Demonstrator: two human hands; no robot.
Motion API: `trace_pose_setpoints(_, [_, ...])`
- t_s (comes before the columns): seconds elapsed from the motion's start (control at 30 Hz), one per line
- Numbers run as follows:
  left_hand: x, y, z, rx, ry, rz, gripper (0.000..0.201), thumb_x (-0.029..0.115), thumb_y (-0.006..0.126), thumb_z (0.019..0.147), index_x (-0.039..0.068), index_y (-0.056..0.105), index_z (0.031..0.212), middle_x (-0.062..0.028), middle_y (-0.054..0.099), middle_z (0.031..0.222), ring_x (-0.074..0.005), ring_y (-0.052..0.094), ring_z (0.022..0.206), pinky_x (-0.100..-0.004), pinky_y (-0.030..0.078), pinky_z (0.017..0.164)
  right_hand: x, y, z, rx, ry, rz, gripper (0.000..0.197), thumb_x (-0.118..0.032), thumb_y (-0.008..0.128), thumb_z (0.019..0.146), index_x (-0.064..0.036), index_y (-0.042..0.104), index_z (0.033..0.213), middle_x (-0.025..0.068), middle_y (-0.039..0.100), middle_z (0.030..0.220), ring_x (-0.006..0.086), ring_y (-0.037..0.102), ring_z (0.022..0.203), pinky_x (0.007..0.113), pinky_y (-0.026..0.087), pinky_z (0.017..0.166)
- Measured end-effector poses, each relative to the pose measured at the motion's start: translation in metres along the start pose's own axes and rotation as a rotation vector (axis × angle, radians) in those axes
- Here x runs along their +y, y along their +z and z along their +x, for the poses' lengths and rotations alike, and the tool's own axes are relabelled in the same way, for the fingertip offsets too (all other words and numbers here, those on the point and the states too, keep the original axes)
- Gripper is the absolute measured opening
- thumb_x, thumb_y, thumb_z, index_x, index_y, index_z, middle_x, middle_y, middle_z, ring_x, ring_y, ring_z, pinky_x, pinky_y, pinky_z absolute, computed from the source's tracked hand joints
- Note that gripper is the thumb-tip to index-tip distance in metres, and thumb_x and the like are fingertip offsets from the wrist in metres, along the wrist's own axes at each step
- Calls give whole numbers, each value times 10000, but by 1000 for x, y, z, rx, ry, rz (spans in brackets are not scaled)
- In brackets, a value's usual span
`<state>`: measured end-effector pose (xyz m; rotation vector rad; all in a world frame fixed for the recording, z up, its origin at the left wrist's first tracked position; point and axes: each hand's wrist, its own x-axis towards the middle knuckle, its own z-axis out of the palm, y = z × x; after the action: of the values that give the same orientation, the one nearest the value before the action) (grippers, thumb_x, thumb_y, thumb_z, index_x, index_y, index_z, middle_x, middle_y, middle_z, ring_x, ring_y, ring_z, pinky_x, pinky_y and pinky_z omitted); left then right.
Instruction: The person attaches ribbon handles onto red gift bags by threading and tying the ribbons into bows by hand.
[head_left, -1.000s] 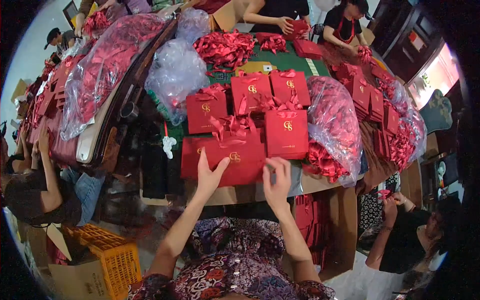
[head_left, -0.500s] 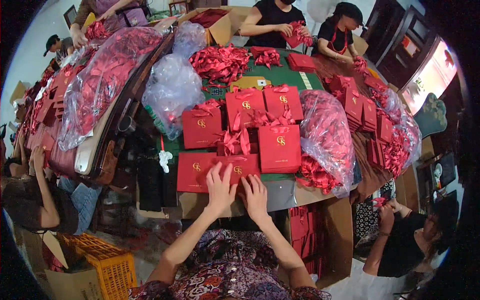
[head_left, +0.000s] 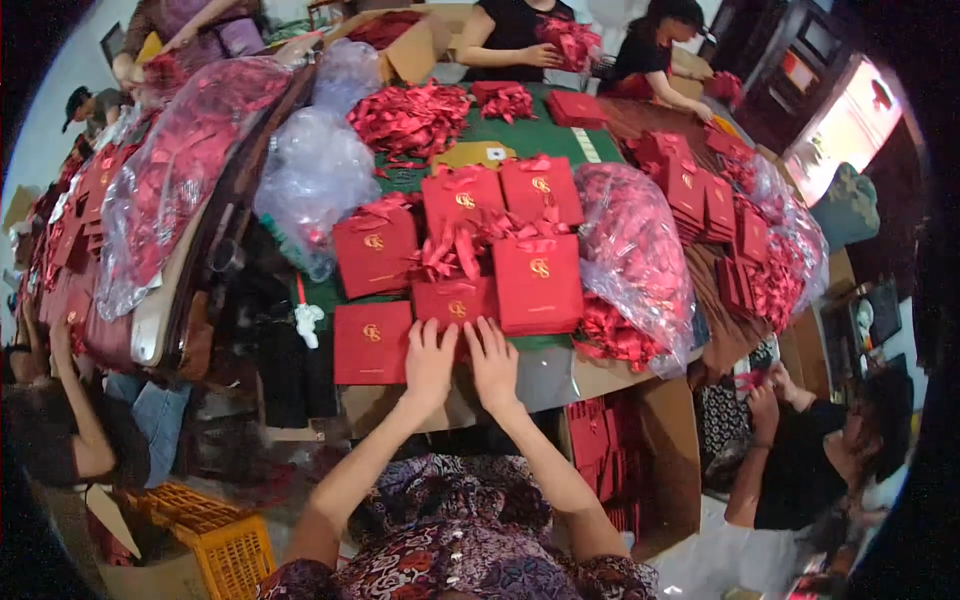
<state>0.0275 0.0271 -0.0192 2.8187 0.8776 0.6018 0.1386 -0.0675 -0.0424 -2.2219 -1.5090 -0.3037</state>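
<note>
A red paper gift bag (head_left: 455, 300) with gold lettering lies flat in the middle of the near row, its upper part under loose red ribbons (head_left: 450, 252). My left hand (head_left: 430, 362) and my right hand (head_left: 490, 368) are side by side at its lower edge, fingers stretched out and touching it. Both thumbs are mostly hidden. Left of them lies another red gift bag (head_left: 372, 345). To the right is a stack of red bags (head_left: 538, 285). More bags with ribbon handles lie behind, including a left stack (head_left: 375, 250) and a back one (head_left: 540, 192).
A clear plastic sack of red ribbons (head_left: 635, 250) stands right of the stacks. Crumpled clear plastic (head_left: 312, 180) and a ribbon heap (head_left: 408, 115) lie behind. Below the table are a cardboard box (head_left: 668, 460) and an orange crate (head_left: 232, 555). Several people work around the table.
The middle bag has moved away from me, toward the ribbons, with both hands following its lower edge. My hands have drawn level with each other. The whole view has shifted slightly.
</note>
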Motion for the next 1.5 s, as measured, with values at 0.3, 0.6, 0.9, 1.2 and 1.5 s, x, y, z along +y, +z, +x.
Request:
trace_pose_setpoints(0.3, [-4, -2, 2, -48, 31, -40, 708, -10, 683, 679, 44, 496, 1359, -260, 345, 1473, -467, 388, 1278, -518, 414, 1047, 6, 5, -7, -31, -37, 51, 654, -150, 583, 862, -93, 398, 1486, 141, 374, 1524, 305, 359, 1411, 474, 328, 1106])
trace_pose_setpoints(0.6, [2, -6, 8, -114, -29, -105, 825, -57, 717, 610, 27, 457, 1388, -246, 309, 1511, -443, 328, 1360, -512, 355, 1105, 8, -1, -1, -77, -11, 84, 604, -119, 528, 883, -102, 415, 1477, 130, 378, 1526, 286, 370, 1407, 463, 324, 1115])
trace_pose_setpoints(0.9, [-10, -4, 4, -88, 7, -44, 782, 9, 739, 695, 66, 443, 1417, -224, 322, 1517, -427, 337, 1368, -496, 387, 1092, 11, -5, 0, -27, -76, 132, 564, -116, 500, 899, -100, 438, 1460, 143, 394, 1513, 309, 383, 1401, 486, 355, 1081])
trace_pose_setpoints(1.2, [-13, -4, 11, -107, 6, -122, 777, -35, 693, 691, 58, 437, 1419, -232, 312, 1520, -428, 323, 1377, -501, 377, 1108, 9, -7, 7, -56, -44, 98, 557, -102, 515, 895, -110, 455, 1448, 130, 412, 1503, 308, 394, 1393, 478, 384, 1064])
trace_pose_setpoints(1.5, [-12, 1, 7, -75, 14, -86, 795, -38, 663, 700, 65, 408, 1446, -245, 274, 1541, -429, 316, 1384, -500, 354, 1119, 0, -7, 0, -40, -26, 150, 584, -51, 513, 874, -55, 419, 1450, 180, 355, 1532, 359, 327, 1425, 536, 301, 1121])
